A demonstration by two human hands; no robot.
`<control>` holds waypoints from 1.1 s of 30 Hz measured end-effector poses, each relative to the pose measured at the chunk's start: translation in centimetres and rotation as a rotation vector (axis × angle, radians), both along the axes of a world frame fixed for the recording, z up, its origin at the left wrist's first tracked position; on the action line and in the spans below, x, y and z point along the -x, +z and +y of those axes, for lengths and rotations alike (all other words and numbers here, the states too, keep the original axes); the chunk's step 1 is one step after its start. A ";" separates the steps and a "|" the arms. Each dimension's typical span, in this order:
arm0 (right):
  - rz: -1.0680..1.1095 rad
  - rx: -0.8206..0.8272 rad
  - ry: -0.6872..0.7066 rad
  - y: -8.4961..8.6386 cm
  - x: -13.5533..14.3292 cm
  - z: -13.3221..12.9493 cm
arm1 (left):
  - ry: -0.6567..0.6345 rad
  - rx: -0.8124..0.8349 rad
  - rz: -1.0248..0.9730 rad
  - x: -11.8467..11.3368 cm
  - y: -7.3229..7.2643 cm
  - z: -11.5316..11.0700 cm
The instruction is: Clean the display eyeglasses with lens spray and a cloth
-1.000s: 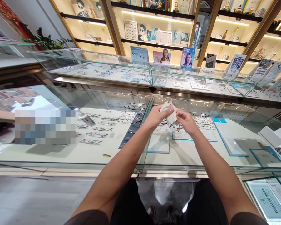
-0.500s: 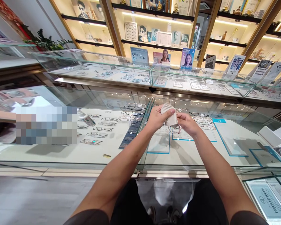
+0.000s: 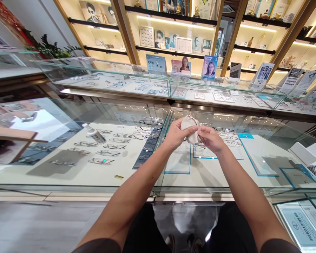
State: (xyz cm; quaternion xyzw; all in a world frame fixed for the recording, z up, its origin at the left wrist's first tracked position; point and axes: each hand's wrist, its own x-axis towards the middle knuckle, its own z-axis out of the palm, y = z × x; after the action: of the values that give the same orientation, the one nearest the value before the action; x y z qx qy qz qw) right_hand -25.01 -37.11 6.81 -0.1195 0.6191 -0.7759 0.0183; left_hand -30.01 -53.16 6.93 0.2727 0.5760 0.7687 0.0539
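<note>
A pale beige cloth [image 3: 189,123] is bunched between my hands, over the glass counter. My left hand [image 3: 176,134] is closed on it, thumb pressed across its front. My right hand [image 3: 211,138] pinches close beside the left thumb, at a thin reddish-framed pair of eyeglasses [image 3: 201,143]. Most of the eyeglasses is wrapped in the cloth or hidden by my fingers; only a bit of the rim shows below. To the left, a white spray bottle [image 3: 94,133] stands tilted in view on the counter top.
Beneath the counter glass lie several rows of eyeglasses [image 3: 107,153] and blue-edged panels [image 3: 259,158]. An open white box [image 3: 305,154] sits at the right. At the left is a wooden-edged mirror [image 3: 14,133]. Another glass case [image 3: 116,84] runs behind.
The cloth has been shifted and folded further over the eyeglasses, so less of the rim shows. My right fingers have moved slightly left, closer to the left thumb.
</note>
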 end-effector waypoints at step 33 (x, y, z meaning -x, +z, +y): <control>0.077 -0.114 0.039 1.0 -0.2 3.3 | 0.502 0.275 0.959 1.4 -1.0 -1.2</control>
State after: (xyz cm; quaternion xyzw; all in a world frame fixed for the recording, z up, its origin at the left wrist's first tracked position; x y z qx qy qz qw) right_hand -24.79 -33.78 7.78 -0.1601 0.6600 -0.7339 0.0161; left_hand -31.39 -54.31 5.90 0.4370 0.6781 0.4657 -0.3638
